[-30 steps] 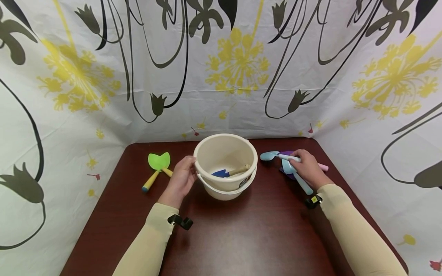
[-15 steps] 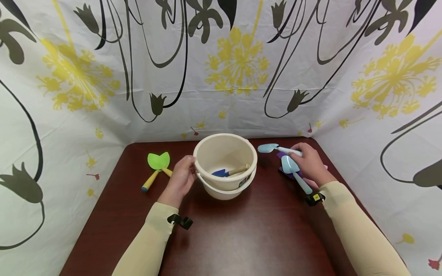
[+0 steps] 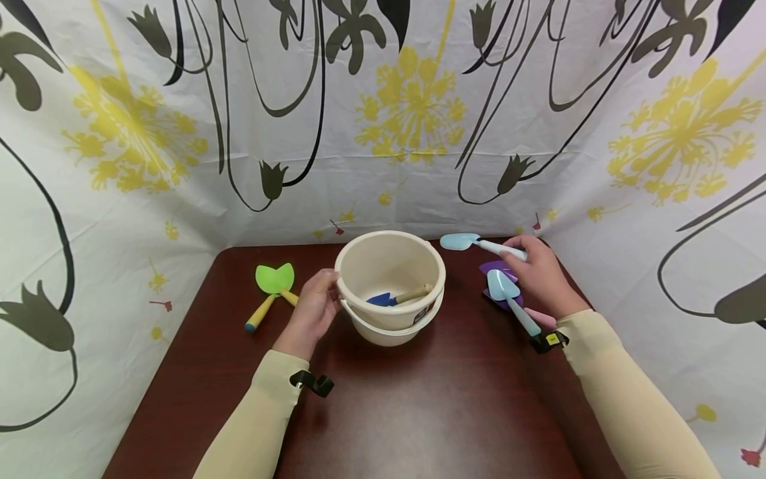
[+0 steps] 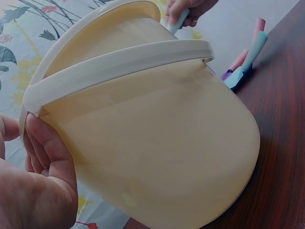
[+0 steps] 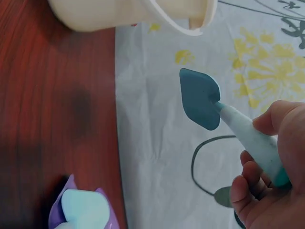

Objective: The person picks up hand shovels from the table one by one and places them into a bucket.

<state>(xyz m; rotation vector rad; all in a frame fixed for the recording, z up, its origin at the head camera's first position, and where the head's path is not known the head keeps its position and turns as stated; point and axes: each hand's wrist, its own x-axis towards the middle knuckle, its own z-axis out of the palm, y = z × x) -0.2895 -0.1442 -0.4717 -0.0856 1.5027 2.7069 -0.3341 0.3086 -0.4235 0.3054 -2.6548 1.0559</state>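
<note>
My left hand (image 3: 314, 309) grips the rim of a cream bucket (image 3: 383, 253) at its left side; the left wrist view shows the bucket's wall (image 4: 157, 138) and white carrying handle close up. Inside the bucket lies a blue-bladed trowel (image 3: 382, 300) with a beige handle. Raised over the table's back right, my right hand (image 3: 543, 276) holds a light blue trowel (image 3: 459, 241) by its pale handle. Its blade points left toward the bucket. In the right wrist view, thumb and fingers curl round that handle (image 5: 252, 143).
Below the right hand, another light blue trowel (image 3: 503, 285) lies on purple trowels (image 3: 494, 267), with a pink handle (image 3: 541, 319) showing. Two green trowels (image 3: 275, 278) with yellow handles lie left of the bucket. A patterned cloth (image 3: 383, 193) surrounds the dark red table (image 3: 431, 412).
My right hand has lifted the light blue trowel off the pile, moving it up and slightly left. The left hand and the bucket have stayed in place.
</note>
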